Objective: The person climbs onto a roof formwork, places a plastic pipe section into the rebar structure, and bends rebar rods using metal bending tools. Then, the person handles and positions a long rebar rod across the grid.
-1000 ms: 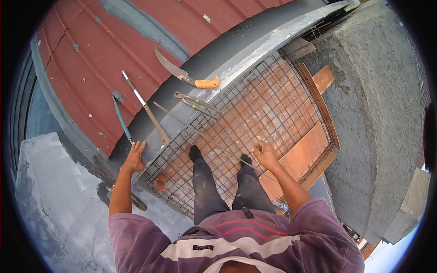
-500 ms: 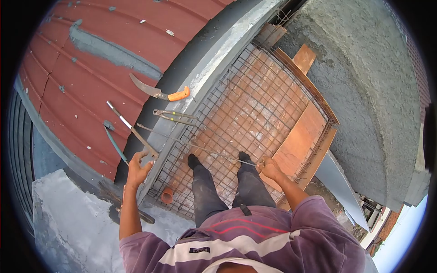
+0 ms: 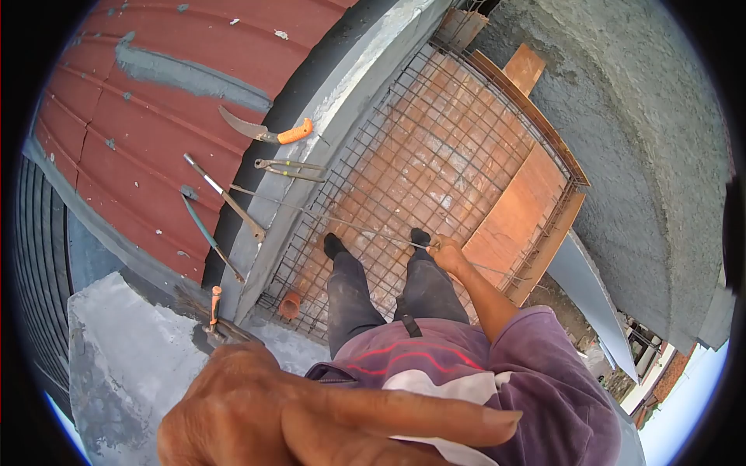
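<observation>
My left hand (image 3: 256,412) is raised close to the camera at the bottom, holding nothing visible, its index finger stretched to the right. Some of its other fingers are cut off by the lower edge. My right hand (image 3: 446,253) is closed around a thin metal rod (image 3: 342,221), in front of my right leg. The rod slants up leftward over the steel rebar mesh (image 3: 435,147) and across the concrete ledge. Near its far end lie yellow-marked pincers (image 3: 291,168), a long bar with a metallic shaft (image 3: 225,196) and a thin teal-handled tool (image 3: 208,229).
A curved saw with an orange handle (image 3: 295,130) rests on the concrete ledge (image 3: 342,97), beside the red metal roof (image 3: 155,147). An orange-handled tool (image 3: 215,304) and an orange-brown cup-like piece (image 3: 289,305) lie nearer. Plywood (image 3: 517,221) borders the mesh at right, before a rough cement wall (image 3: 622,155).
My left hand has come back from beside the ledge tools up close to the camera. My right hand still grips the rod. The view has shifted slightly.
</observation>
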